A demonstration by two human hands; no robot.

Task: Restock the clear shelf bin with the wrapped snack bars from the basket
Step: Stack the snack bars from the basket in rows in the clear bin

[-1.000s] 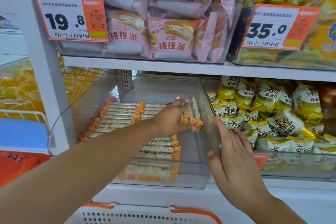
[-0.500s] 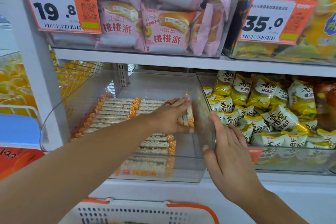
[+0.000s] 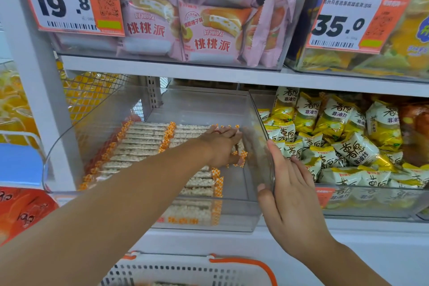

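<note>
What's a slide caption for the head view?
Left hand sets snack bars into clear bin; right hand steadies its wall.

Two bare hands: left hand [image 3: 220, 146], right hand [image 3: 287, 195]. One clear plastic shelf bin [image 3: 232, 213] with wrapped puffed-grain snack bars with orange-checked ends [image 3: 139, 144] in two side-by-side rows; too tightly packed and partly covered for an exact count, well over a dozen. Two orange-and-white price tags: one marked 19.8 [image 3: 67, 0], one marked 35.0 [image 3: 352, 21]. One white perforated plastic basket with orange rim [image 3: 185, 269]. Several pink pie packets [image 3: 209, 35] above, at least five. Many yellow-and-white snack bags [image 3: 352, 148], uncountable.
</note>
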